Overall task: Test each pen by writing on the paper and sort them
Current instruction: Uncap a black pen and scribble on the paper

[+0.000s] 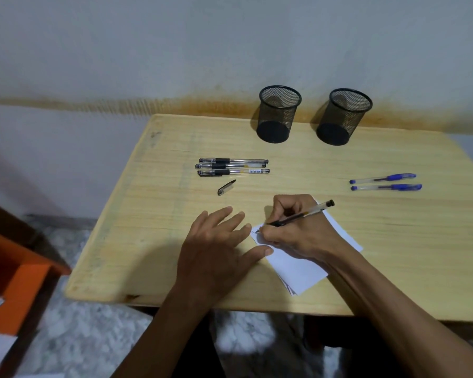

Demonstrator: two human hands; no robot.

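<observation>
The right hand closes its grip around a black pen just right of the frame's centre; the pen's long axis slants from its butt at the upper right down to its tip at the lower left, and the tip meets the upper left corner of the white paper. The paper is a small flat stack, turned diagonally, lying near the table's front edge. The left hand lies flat and open, holding nothing, fingers spread toward the upper right, its thumb tip touching the paper's left edge. A loose black cap lies tilted just above the left hand. Above it, three black pens with clear barrels lie side by side, touching, their long axes running left to right with the capped ends at the left. At the right of the frame two blue pens lie parallel and slightly apart, capped ends to the right. Two black mesh cups, round and tapering, stand upright and apart along the table's far edge against the stained wall. The table is pale wood with a visible grain and rounded corners; bare room lies between the pen groups and across its left part. An orange piece of furniture sits at the lower left, over a mottled floor.
</observation>
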